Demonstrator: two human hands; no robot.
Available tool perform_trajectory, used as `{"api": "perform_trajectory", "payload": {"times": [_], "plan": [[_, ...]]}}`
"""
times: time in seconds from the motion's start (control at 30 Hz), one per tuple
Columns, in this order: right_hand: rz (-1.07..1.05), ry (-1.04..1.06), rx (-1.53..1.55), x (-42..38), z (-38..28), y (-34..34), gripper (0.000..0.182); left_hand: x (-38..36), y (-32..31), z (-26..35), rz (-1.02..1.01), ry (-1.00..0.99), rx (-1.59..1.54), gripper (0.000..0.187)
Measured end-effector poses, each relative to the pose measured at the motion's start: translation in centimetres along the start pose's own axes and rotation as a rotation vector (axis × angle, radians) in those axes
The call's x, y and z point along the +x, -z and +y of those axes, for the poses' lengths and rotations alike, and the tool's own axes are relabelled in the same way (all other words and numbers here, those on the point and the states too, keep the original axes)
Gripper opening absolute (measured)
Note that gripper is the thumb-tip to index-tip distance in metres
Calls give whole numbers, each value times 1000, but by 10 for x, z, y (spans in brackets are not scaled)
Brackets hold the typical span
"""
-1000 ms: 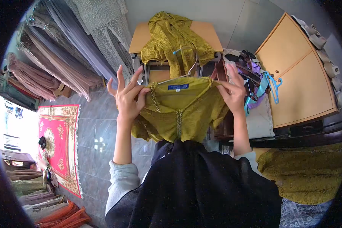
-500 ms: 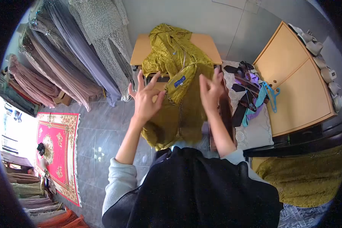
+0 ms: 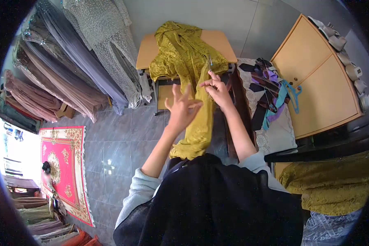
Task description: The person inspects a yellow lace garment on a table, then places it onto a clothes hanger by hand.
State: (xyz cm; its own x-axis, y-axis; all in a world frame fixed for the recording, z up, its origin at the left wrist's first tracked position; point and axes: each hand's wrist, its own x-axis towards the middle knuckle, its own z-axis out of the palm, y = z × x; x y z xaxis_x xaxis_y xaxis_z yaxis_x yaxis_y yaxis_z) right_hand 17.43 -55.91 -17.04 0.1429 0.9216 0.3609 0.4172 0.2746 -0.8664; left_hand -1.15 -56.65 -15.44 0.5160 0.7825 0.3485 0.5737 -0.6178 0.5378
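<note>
A mustard-yellow garment (image 3: pixel 172 57) with a lace-like pattern is draped over a small wooden table (image 3: pixel 221 39). Its long yellow part (image 3: pixel 199 127) hangs from the front edge down toward my body. Over the left side of that hanging cloth, my left hand (image 3: pixel 183 110) is raised with its fingers spread, slightly blurred, and nothing shows in it. Near the table's front edge, my right hand (image 3: pixel 218 91) has its fingers closed around a slim metal tool (image 3: pixel 210 61) that looks like small scissors, pointing away from me. Its lower end is hidden by the fingers.
Long gowns (image 3: pixel 69 53) hang along the left wall. A red patterned rug (image 3: pixel 63 164) lies on the grey tiled floor. To the right, a lace-covered surface (image 3: pixel 264 139) bears dark and purple fabric pieces and a blue hanger (image 3: pixel 294 98), beside a wooden cabinet (image 3: pixel 315 78).
My right hand moved forward and left and took hold of the slim metal tool. My left hand moved right and a little nearer. The garment's collar and label dropped out of sight.
</note>
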Motion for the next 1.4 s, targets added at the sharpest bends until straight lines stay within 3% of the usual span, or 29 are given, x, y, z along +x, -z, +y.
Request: {"api": "perform_trajectory", "payload": {"times": [0.17, 0.23, 0.4, 0.5, 0.53, 0.63, 0.77, 0.87, 1.0, 1.1, 1.2, 1.3, 1.4], "plan": [[-217, 39, 40, 3, -25, 29, 21, 39, 6, -36, 170, 36, 150, 46], [-400, 67, 206, 5, -36, 36, 20, 62, 9, -43, 223, -5, 99, 51], [-607, 241, 123, 12, -81, 44, 16, 105, 17, -52, 196, -277, 120, 42], [-628, 231, 183, 14, -86, 55, 21, 115, 34, -56, 174, -379, 71, 19], [-635, 255, 165, 17, -84, 61, 21, 117, 38, -55, 270, -419, 93, 11], [-514, 241, -58, 22, -91, 76, 24, 124, 55, -50, 365, -436, 161, 6], [-280, 214, -223, 20, -97, 101, 43, 132, 71, -50, 506, -413, 198, 6], [-198, 107, -655, 6, -78, 116, 34, 131, 82, -56, 559, -365, 244, 7], [-196, 59, -495, 18, -41, 107, 24, 134, 97, -65, 559, -346, 234, 8], [-69, 217, -462, 34, -45, 97, 19, 133, 108, -63, 517, -364, 228, 9], [-3, 214, -436, 48, -50, 86, 21, 135, 116, -72, 493, -382, 215, 10], [151, 342, -246, 64, -53, 78, 18, 136, 123, -91, 503, -387, 201, 10], [232, 406, -297, 75, -65, 75, 15, 127, 129, -108, 506, -334, 177, 27]]}}
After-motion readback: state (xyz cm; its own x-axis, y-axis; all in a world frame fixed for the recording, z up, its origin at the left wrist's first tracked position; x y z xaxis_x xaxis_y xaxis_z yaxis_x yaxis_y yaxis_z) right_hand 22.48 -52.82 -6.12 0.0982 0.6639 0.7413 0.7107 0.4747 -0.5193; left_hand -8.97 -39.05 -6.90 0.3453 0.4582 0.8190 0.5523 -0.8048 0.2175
